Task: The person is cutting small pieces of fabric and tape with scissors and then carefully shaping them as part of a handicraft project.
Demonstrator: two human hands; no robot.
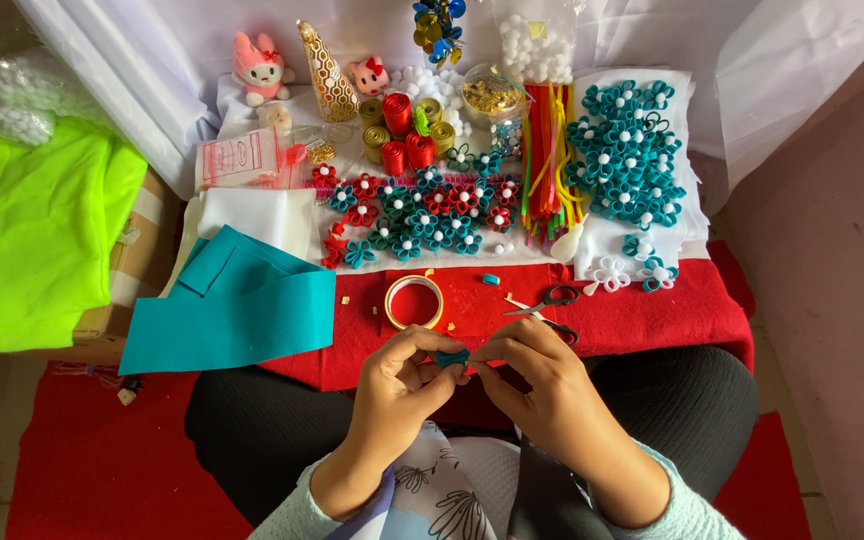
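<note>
Together, the fingertips of both hands pinch a small teal felt piece [452,357] held just above the person's lap, at the near edge of the red felt sheet [652,310]. The left hand [399,385] curls closed around its left end, thumb and forefinger pressed on it; the right hand [542,385] grips the other end the same way, the remaining fingers folded under.

Just beyond the hands lies a roll of tape [414,301] with a yellowish rim, flat on the red felt. To its right a pair of scissors [550,305] rests with blades closed, black handles near the right hand's knuckles. A tiny teal scrap [491,279] sits between tape and scissors.

To the left, folded teal felt sheets [237,305] overlap the red one, with white felt [252,215] behind them. Farther out — across the middle of the white cloth — a cluster of red and teal felt flowers [422,212] with white bead centres is spread. A bundle of coloured pipe cleaners [547,160] stands to their right, then a larger batch of teal flowers [627,150]. Red and gold ribbon rolls [407,130], a gold cone [327,70] and two small pink plush toys [260,65] line the back. A bright green cloth [32,230] lies far left.
</note>
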